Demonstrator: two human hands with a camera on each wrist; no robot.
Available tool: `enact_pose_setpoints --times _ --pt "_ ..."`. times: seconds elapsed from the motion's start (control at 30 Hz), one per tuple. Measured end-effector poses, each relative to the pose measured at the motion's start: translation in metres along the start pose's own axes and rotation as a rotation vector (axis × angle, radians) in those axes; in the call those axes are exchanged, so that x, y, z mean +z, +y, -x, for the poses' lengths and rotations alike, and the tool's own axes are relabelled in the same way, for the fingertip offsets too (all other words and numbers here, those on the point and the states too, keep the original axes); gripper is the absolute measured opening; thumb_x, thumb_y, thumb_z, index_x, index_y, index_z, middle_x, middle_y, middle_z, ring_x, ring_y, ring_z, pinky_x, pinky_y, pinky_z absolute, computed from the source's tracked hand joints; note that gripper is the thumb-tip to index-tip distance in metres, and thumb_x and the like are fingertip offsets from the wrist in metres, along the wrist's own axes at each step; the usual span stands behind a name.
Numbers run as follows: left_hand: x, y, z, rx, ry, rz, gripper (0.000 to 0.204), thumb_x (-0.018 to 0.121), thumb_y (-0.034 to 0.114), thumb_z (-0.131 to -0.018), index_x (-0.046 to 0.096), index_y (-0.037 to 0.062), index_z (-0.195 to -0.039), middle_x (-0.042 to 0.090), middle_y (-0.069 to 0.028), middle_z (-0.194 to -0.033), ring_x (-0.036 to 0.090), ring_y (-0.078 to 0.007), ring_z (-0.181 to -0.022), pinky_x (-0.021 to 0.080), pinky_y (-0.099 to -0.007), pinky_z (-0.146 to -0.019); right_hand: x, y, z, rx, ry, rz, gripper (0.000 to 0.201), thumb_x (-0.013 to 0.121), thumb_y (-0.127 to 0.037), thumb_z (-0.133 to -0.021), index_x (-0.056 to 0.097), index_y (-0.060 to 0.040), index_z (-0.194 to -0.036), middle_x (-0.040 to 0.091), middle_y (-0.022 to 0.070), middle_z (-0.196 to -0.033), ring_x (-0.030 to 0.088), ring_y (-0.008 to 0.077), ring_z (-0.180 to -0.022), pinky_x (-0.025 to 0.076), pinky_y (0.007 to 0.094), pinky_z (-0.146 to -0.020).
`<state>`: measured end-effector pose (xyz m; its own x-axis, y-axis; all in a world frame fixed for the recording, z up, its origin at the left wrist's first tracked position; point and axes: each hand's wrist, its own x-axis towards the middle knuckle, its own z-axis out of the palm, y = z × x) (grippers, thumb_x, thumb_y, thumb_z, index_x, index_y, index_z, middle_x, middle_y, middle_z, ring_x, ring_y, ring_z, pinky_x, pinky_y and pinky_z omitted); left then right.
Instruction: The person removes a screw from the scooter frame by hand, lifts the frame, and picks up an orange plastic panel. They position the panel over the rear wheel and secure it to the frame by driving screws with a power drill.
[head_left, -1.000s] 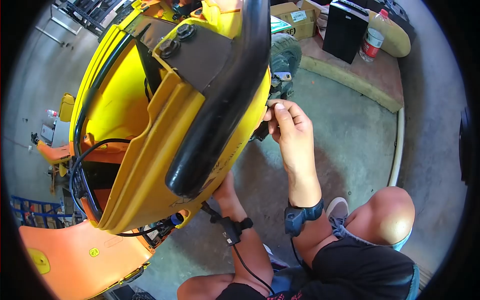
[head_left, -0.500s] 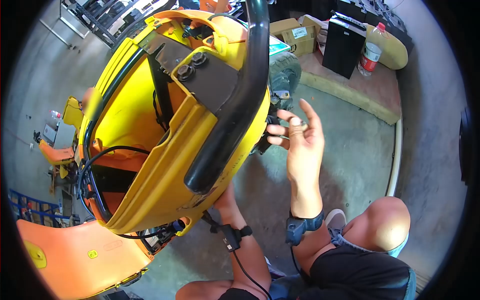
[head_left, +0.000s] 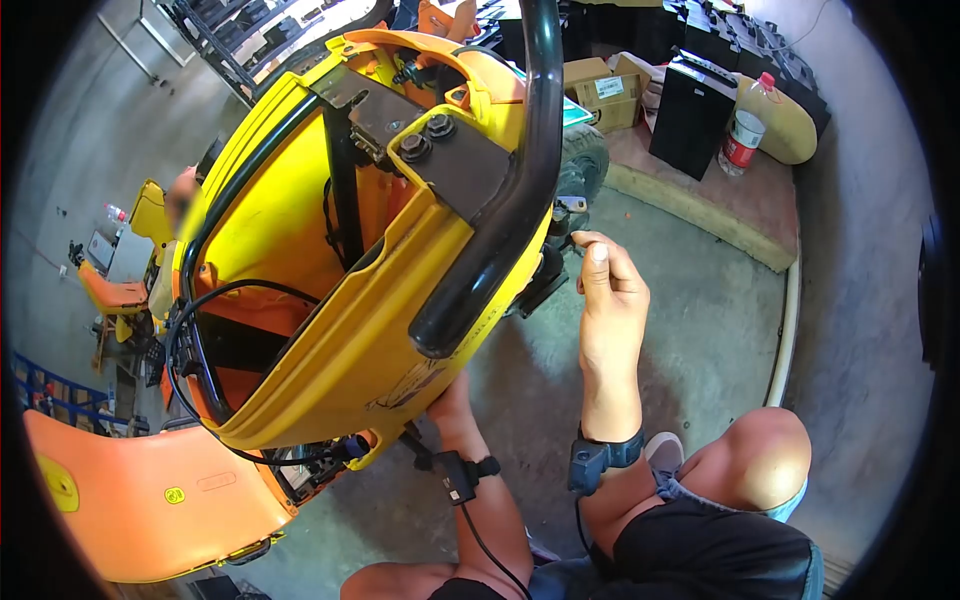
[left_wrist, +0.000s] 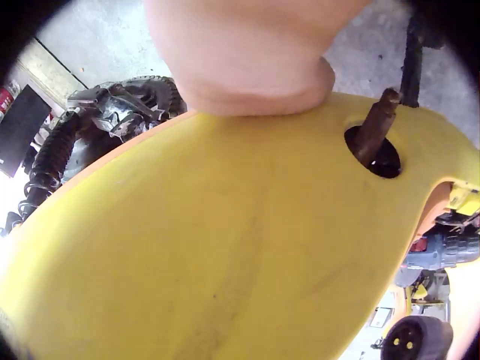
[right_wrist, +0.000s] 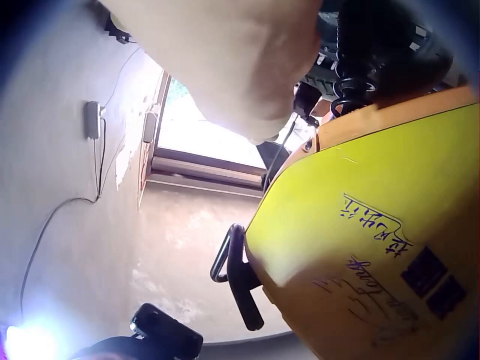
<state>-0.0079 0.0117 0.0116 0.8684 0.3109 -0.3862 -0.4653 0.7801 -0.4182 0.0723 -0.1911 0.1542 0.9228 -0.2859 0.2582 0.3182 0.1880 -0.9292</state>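
Observation:
A yellow vehicle body shell point(head_left: 370, 340) with a thick black tube bar point(head_left: 505, 240) fills the middle of the head view. On the shell's underside rests my left hand point(left_wrist: 247, 67); its fingers are out of sight, and the shell covers most of it in the head view. My right hand point(head_left: 615, 310) is raised just right of the shell, thumb against curled fingers, pinching a small dark piece at the fingertips beside dark mechanical parts point(head_left: 545, 280). In the left wrist view, a rusty metal rod point(left_wrist: 377, 127) sticks out of an oval hole in the shell.
An orange panel point(head_left: 150, 500) lies at the lower left. Behind the shell are a tyre point(head_left: 585, 165), a cardboard box point(head_left: 605, 95), a black box point(head_left: 692, 115) and a plastic bottle point(head_left: 742, 135) on a low slab point(head_left: 700, 205). A black cable point(head_left: 245, 287) loops off the shell.
The shell has shifted right in the head view. My right hand opened its fingers half a second ago, then brought thumb and fingers together again. The left hand stays under the shell.

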Motion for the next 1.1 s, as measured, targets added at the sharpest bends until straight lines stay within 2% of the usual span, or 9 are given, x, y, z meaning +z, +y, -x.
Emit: enact_pose_setpoints --times 0.03,0.1,0.2,0.4,0.8,0.87,1.1 --pt "-0.001 0.000 0.000 0.018 -0.004 -0.020 0.034 0.049 0.026 -0.097 0.062 0.0016 -0.117 0.064 -0.0118 -0.118 0.059 -0.0267 -0.112 0.045 -0.0444 -0.097 0.000 -0.002 0.001 0.001 0.000 0.000 0.028 0.057 -0.025 -0.099 0.069 -0.0010 -0.105 0.062 0.0030 -0.088 0.055 0.0097 -0.075 0.045 0.0214 -0.068" --pt "-0.002 0.002 0.000 0.039 -0.008 -0.040 0.035 0.048 0.028 -0.097 0.062 0.0020 -0.117 0.064 -0.0119 -0.119 0.059 -0.0268 -0.112 0.045 -0.0447 -0.097 0.001 -0.008 0.003 0.178 -0.018 -0.300 0.028 0.059 -0.026 -0.098 0.068 -0.0009 -0.104 0.061 0.0017 -0.083 0.052 0.0082 -0.070 0.043 0.0214 -0.064" --pt "-0.003 0.005 -0.002 0.011 0.004 -0.028 0.036 0.047 0.029 -0.098 0.062 0.0023 -0.118 0.064 -0.0120 -0.118 0.059 -0.0272 -0.112 0.045 -0.0455 -0.097 0.004 -0.008 0.003 0.143 0.014 -0.328 0.026 0.060 -0.025 -0.097 0.068 -0.0006 -0.103 0.061 0.0006 -0.079 0.052 0.0068 -0.068 0.042 0.0208 -0.061" --pt "-0.003 0.004 0.000 -0.001 0.008 -0.019 0.035 0.049 0.028 -0.097 0.062 0.0017 -0.116 0.065 -0.0122 -0.116 0.059 -0.0275 -0.111 0.045 -0.0461 -0.096 0.010 -0.011 0.006 0.130 0.027 -0.219 0.021 0.061 -0.019 -0.096 0.067 -0.0002 -0.103 0.062 -0.0001 -0.080 0.054 0.0056 -0.070 0.041 0.0190 -0.060" --pt "0.004 -0.002 0.003 0.032 -0.042 -0.079 0.035 0.051 0.027 -0.097 0.061 0.0016 -0.118 0.063 -0.0126 -0.118 0.058 -0.0279 -0.113 0.044 -0.0466 -0.097 0.014 -0.011 0.012 0.084 0.046 -0.241 0.018 0.062 -0.015 -0.096 0.067 -0.0008 -0.105 0.062 0.0006 -0.083 0.056 0.0061 -0.072 0.042 0.0196 -0.062" --pt "-0.007 0.009 -0.005 -0.019 -0.121 0.027 0.049 0.041 0.038 -0.100 0.052 0.0050 -0.135 0.051 -0.0130 -0.139 0.046 -0.0292 -0.130 0.031 -0.0517 -0.111 0.014 -0.009 0.011 0.068 0.047 -0.228 0.018 0.061 -0.015 -0.096 0.067 -0.0005 -0.105 0.062 0.0010 -0.083 0.056 0.0064 -0.073 0.042 0.0197 -0.062" --pt "-0.015 0.019 -0.013 0.007 -0.109 0.001 0.048 0.041 0.038 -0.100 0.053 0.0049 -0.133 0.052 -0.0126 -0.138 0.047 -0.0291 -0.130 0.032 -0.0518 -0.110 0.015 -0.012 0.012 0.063 0.050 -0.239 0.019 0.061 -0.015 -0.096 0.067 0.0000 -0.106 0.063 0.0018 -0.084 0.057 0.0069 -0.074 0.042 0.0200 -0.062"
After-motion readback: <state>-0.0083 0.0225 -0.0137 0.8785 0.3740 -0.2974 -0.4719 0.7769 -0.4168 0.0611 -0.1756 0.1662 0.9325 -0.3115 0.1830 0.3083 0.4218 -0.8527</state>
